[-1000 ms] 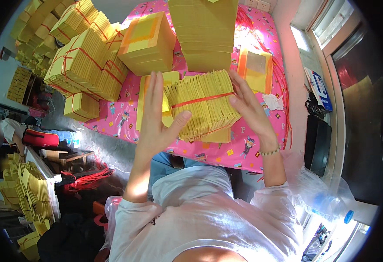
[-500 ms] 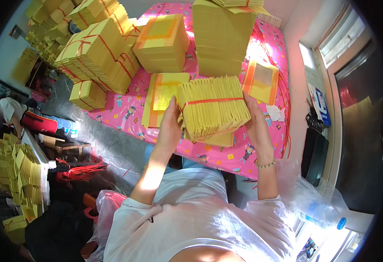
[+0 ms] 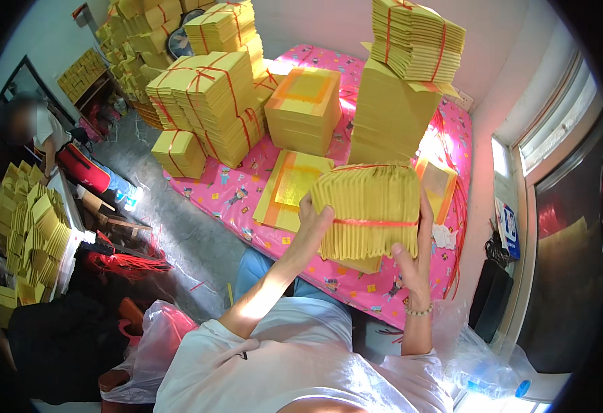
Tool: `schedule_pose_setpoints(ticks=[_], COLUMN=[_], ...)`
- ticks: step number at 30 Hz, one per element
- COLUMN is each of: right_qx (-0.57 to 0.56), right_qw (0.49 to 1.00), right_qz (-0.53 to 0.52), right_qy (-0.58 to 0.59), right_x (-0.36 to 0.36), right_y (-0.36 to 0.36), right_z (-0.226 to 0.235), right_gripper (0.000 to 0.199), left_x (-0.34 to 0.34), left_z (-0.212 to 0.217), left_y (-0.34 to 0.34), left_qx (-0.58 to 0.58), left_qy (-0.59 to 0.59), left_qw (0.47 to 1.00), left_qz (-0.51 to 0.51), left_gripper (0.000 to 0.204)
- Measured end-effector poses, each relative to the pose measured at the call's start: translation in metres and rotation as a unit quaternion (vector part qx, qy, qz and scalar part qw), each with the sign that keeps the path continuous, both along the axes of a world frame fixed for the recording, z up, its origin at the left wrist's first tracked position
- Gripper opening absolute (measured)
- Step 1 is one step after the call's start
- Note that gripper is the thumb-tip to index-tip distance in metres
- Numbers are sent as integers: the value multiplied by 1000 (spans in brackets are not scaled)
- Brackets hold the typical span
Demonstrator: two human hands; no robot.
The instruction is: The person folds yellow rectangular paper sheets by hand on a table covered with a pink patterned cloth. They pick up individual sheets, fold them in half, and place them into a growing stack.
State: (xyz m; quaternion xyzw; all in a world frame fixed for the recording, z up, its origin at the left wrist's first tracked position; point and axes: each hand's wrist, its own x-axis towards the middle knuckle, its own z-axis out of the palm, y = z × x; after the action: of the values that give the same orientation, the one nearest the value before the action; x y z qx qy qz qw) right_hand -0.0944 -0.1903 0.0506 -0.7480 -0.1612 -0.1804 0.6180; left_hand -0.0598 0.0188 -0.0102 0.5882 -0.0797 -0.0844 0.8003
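Observation:
A thick bundle of yellow paper envelopes [image 3: 370, 199], tied round with a red strip, is held up between my two hands. My left hand [image 3: 313, 224] grips its left end, thumb on the near face. My right hand [image 3: 415, 265] clasps the right end, its thumb at the lower corner and its fingers along the side. Beneath the bundle lies a pink patterned table cover [image 3: 301, 244]. A flat yellow stack with an orange border [image 3: 284, 196] rests just left of the bundle, and another bordered yellow sheet [image 3: 439, 189] lies beyond my right hand.
Tied yellow stacks [image 3: 208, 103] stand at the back left, beside an orange-edged block [image 3: 305, 113]. A tall yellow pile [image 3: 391, 113] carries another tied bundle [image 3: 418, 41]. Red strips [image 3: 126, 261] hang at left, near a person [image 3: 54, 131] at another table. A window [image 3: 570, 199] is at right.
I have lifted and tilted the bundle, so more of its near face shows. My thumbs now lie on that face. The view has shifted, with the table appearing lower and farther right.

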Motion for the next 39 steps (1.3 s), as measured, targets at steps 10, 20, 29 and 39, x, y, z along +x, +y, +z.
schedule_pose_setpoints(ticks=[10, 20, 29, 39], right_qx=[-413, 179, 162, 65], right_qw=[898, 960, 918, 933], right_qz=[51, 107, 189, 312], right_qy=[-144, 188, 309, 167], right_x=[11, 59, 80, 91], right_y=[45, 40, 105, 191], right_z=[59, -18, -52, 27], right_gripper=[86, 69, 58, 52], left_x=[-6, -2, -16, -35], left_z=[-35, -51, -59, 6], left_y=[6, 41, 111, 188], left_qx=[-329, -358, -257, -142], left_qy=[90, 87, 69, -46], left_qw=[940, 925, 940, 949], left_qz=[-11, 91, 216, 278], left_gripper=[88, 80, 77, 78])
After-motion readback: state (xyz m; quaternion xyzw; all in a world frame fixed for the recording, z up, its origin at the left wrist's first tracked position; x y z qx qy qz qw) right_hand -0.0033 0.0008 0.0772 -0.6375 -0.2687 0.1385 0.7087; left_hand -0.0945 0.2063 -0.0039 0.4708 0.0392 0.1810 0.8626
